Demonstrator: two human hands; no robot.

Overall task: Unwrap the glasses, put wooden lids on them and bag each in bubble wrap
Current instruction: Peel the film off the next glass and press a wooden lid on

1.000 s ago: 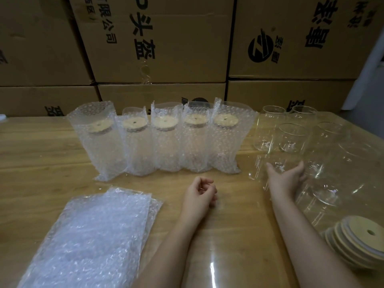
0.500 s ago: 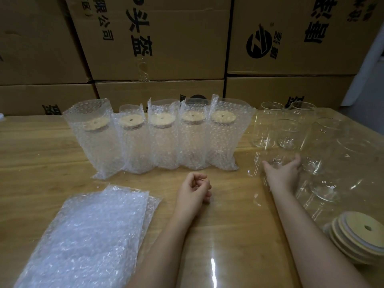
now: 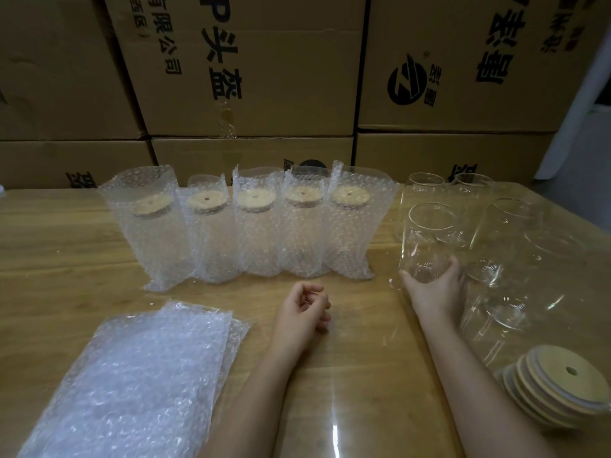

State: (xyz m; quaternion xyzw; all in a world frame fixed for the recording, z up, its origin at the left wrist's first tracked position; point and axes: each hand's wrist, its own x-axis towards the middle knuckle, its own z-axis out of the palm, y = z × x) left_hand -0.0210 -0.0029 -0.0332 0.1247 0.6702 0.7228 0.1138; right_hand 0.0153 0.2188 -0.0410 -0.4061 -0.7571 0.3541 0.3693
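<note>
so the right hand [image 3: 433, 289] is cupped round the base of a clear thin-walled drinking glass [image 3: 428, 233], thumb on its left and fingers on its right. that glass stands at the near left corner of the cluster of other clear glasses [image 3: 509, 233] on the right half of the wooden counter [image 3: 363, 375]. the left hand [image 3: 304, 309] just rests on the counter, fingers loosely curled, nothing in it.

handling-wise, i'd guess the glass is light but rigid, slick, and easy to chip. there looks to be crinkly clear film [image 3: 395, 283] around that side too, so it could slide in the palm. a low grip round the body seems safer than pinching the rim, and lift straight up, since the neighbours are just beside it.

room: there's open counter between the two hands, on the near side of the row of five bubble-wrapped lidded glasses [image 3: 254, 226]. the flat stack of bubble wrap bags [image 3: 132, 375] is near left. the stack of round wooden lids with centre holes [image 3: 562, 391] is near right, close to the counter's edge, so watch the elbow there. brown cardboard boxes [image 3: 264, 77] wall off the far side.
</note>
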